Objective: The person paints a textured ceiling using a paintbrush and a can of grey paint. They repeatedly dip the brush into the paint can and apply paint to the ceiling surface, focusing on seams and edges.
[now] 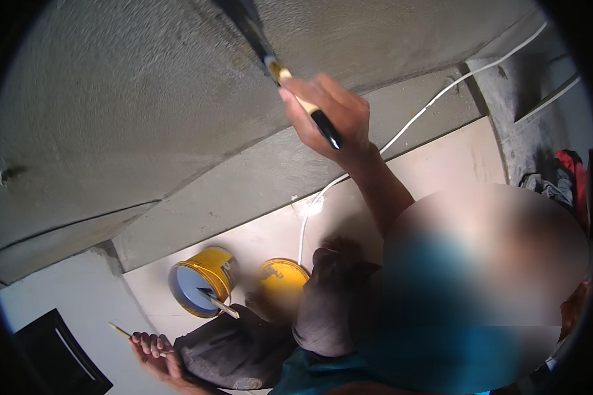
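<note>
My right hand (333, 118) is closed round the pale wooden handle of a paintbrush (301, 99) with a black handle end. The brush's dark head points up and left, against or just in front of the grey rough wall (145, 92); whether it touches, I cannot tell. Low at the left, my left hand (157, 355) is closed with a thin light-brown stick (120, 330) poking out between its fingers. Between my hands on the floor stands a yellow bucket (219, 266) of pale bluish-white liquid. A wooden-handled tool (221, 304) leans in it, its lower end partly hidden.
A round yellow lid (283, 280) lies beside my foot. A white cable (402, 128) runs along the wall and across the light tiled floor (441, 155). Dark panel (62, 355) at lower left; clothes (573, 178) pile at the right. A blurred patch hides much of the right side.
</note>
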The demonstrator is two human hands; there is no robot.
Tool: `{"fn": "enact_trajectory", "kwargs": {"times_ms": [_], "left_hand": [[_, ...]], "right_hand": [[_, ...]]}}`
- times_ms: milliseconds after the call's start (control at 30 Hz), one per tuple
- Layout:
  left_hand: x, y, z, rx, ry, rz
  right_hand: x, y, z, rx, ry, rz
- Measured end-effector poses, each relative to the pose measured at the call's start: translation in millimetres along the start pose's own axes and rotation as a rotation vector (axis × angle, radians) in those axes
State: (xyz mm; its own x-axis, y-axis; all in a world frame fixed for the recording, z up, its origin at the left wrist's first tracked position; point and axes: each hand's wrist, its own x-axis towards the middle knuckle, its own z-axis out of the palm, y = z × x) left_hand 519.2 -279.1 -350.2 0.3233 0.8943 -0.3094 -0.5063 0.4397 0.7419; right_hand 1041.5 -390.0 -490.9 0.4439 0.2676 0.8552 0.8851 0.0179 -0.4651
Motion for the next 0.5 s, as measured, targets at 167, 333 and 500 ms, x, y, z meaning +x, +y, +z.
{"fn": "enact_trajectory", "kwargs": {"times_ms": [167,333,500], "left_hand": [[-36.4,19.1,-19.5,0.092,0.004,0.081],[-65.9,27.8,-26.1,-0.127,-0.047,-0.017],[-66.6,36.1,-47.0,-0.159,-0.011,0.009]], "right_hand": [[58.0,-21.1,23.6,-0.148,0.136,-0.368],[-28.0,-20.3,26.6,-0.534,-0.202,-0.148],[-32.7,-30.2,26.8,-0.537,-0.159,-0.153]]}}
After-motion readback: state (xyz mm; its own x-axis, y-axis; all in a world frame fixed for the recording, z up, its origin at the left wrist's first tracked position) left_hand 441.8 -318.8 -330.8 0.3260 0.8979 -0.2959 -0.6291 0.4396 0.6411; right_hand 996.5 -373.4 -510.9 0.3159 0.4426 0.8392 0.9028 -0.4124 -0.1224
